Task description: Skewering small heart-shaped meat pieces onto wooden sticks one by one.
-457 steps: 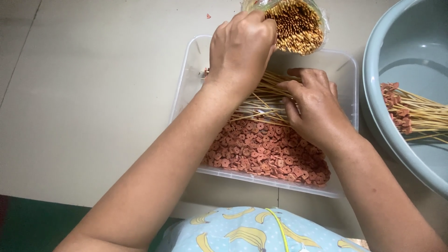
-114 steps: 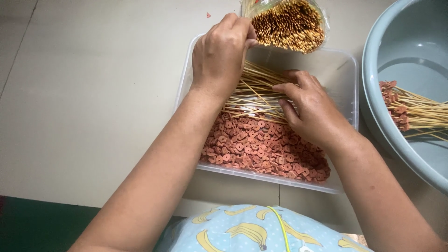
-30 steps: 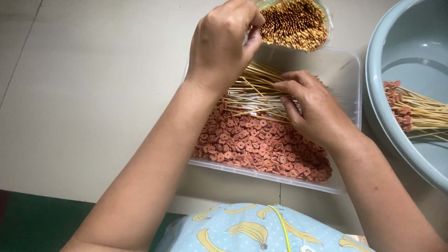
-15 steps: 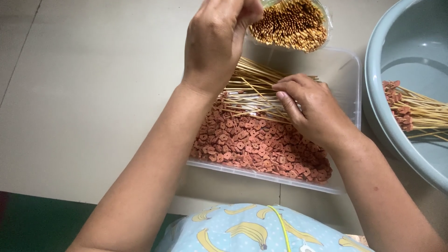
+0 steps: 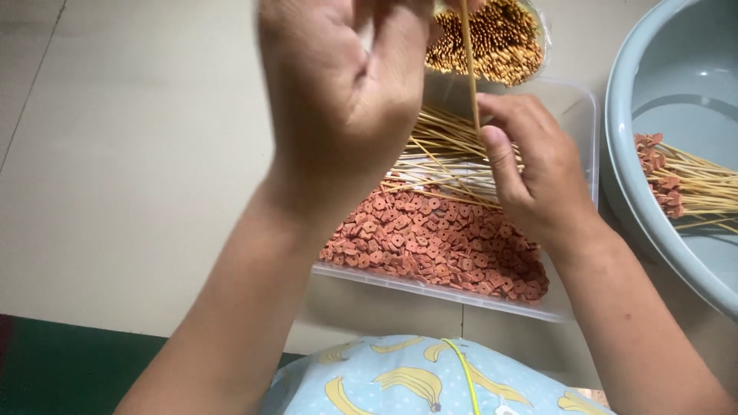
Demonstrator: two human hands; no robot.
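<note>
Bamboo skewer (image 5: pixel 467 69) stands upright, pinched by both the left hand (image 5: pixel 338 115) and the right hand (image 5: pixel 530 173); keep it steady above the reddish meat rings (image 5: pixel 430 246) at six o'clock.

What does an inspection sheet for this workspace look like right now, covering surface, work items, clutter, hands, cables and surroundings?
Surface: pale beige floor, dark green strip along the near left edge.
Work items: clear plastic tub holding reddish-brown slices and loose bamboo skewers; one single skewer held upright.
Clutter: bag of skewers seen end-on behind the tub; grey-blue basin with loaded skewers.
Hands: left hand raised, fingers closed at the single skewer's top; right hand pinches it lower down, above the tub.
Cables: nothing seen.
Surroundings: blue banana-print fabric at the bottom edge.
</note>
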